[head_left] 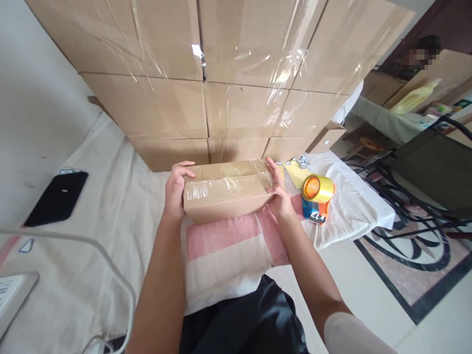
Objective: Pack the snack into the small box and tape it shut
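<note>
We have the box (227, 188) straight ahead, between our 2 hands, with its long axis running left to right and the right end set slightly farther than the left. Our left hand (176, 189) curls around the left end, thumb and fingers bent over the edge; our right hand (279, 191) cups the right end, thumb toward the near side and fingers toward the far side. So neither hand is nearer: both touch it, 1 at each end, pressing it between them. What our fingers do underneath is hidden, and we cannot tell whether the box rests fully on the cloth (226, 248) or is partly lifted.

Clear tape (228, 183) runs along the top, in line with the long axis. Just beyond the far side stands the stack (236, 105); we cannot tell whether the 2 touch. The dispenser (313, 209) sits to the right, near our right hand but apart from it, and well apart from our left
</note>
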Tool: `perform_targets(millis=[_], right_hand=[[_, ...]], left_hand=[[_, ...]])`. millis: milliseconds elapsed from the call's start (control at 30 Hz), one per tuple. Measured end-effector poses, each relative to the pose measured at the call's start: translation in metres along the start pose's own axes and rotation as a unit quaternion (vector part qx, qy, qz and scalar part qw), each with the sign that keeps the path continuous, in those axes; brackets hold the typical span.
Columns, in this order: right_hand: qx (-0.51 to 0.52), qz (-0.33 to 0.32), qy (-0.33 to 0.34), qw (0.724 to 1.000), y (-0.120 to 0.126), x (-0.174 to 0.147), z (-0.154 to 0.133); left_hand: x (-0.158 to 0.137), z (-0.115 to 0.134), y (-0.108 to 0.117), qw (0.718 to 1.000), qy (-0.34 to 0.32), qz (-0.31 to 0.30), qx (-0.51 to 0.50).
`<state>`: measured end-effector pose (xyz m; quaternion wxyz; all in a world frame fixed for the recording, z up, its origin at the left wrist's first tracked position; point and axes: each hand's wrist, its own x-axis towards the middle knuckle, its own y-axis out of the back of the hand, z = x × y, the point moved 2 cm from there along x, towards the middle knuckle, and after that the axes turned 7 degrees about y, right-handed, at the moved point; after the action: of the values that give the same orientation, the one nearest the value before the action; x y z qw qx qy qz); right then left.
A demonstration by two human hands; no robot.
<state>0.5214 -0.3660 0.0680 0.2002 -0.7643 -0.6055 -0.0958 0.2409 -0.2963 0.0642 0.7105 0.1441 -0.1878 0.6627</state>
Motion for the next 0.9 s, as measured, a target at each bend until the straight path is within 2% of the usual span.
perform_targets(millis=[67, 133, 200, 267, 367, 467, 633, 900], right_hand=[[0.001, 0.001, -0.007, 1.0, -0.001, 0.001, 0.0], [-0.003, -0.008, -0.004, 1.0, -0.002, 0.002, -0.001], [-0.008, -0.014, 0.005, 1.0, -0.001, 0.002, 0.0], [-0.01, -0.017, 0.007, 1.0, 0.0, 0.0, 0.001], [0.003, -0.028, 0.004, 1.0, 0.003, -0.003, 0.006], [0.018, -0.035, 0.002, 0.999, 0.004, -0.005, 0.012], [0.034, -0.046, -0.005, 0.998, 0.003, -0.005, 0.013], [0.044, -0.052, -0.012, 0.998, 0.003, -0.005, 0.011]], left_hand=[[-0.001, 0.017, 0.01, 0.988, -0.071, 0.022, 0.134], [-0.006, 0.04, 0.009, 0.965, -0.142, 0.033, 0.219], [-0.015, 0.06, -0.005, 0.942, -0.181, -0.014, 0.282], [-0.024, 0.071, -0.024, 0.916, -0.168, -0.068, 0.357], [-0.032, 0.075, -0.04, 0.903, -0.134, -0.063, 0.402], [-0.034, 0.074, -0.041, 0.901, -0.123, -0.069, 0.411], [-0.035, 0.073, -0.037, 0.88, -0.103, -0.059, 0.459], [-0.037, 0.071, -0.038, 0.89, -0.094, -0.057, 0.442]])
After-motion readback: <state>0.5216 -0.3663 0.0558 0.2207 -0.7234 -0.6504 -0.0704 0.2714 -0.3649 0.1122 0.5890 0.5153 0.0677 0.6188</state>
